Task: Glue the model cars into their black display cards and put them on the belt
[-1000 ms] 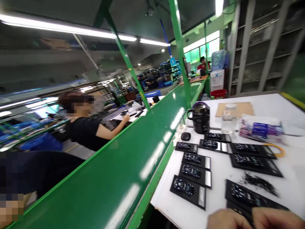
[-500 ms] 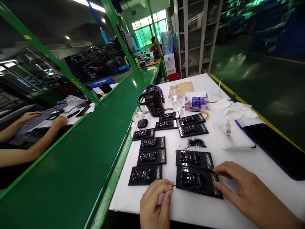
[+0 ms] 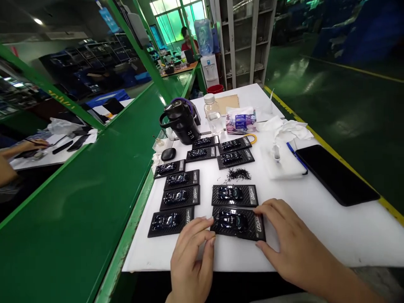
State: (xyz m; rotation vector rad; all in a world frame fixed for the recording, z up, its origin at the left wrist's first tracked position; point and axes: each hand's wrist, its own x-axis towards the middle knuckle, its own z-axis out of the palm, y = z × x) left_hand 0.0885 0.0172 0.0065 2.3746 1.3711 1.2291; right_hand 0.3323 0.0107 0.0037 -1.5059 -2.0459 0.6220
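A black carbon-pattern card with a small dark toy car on it (image 3: pixel 237 223) lies at the near edge of the white table (image 3: pixel 315 219). My left hand (image 3: pixel 191 261) touches its left end, fingers pressed together. My right hand (image 3: pixel 293 244) rests at its right end, fingers curled against the card's edge. Several more such cards (image 3: pixel 179 197) lie in rows beyond, along with a small heap of tiny black parts (image 3: pixel 238 173).
A black jug (image 3: pixel 181 122), a clear bottle (image 3: pixel 213 113), a tissue pack (image 3: pixel 241 122), crumpled wipes (image 3: pixel 288 128) and a black tablet (image 3: pixel 336 174) stand further back. A green conveyor (image 3: pixel 78 202) runs along the left; another person's arm (image 3: pixel 12 151) works across it.
My view has swung from the conveyor and co-worker down onto the table. Both hands have come up to the nearest card and now sit at its two ends.
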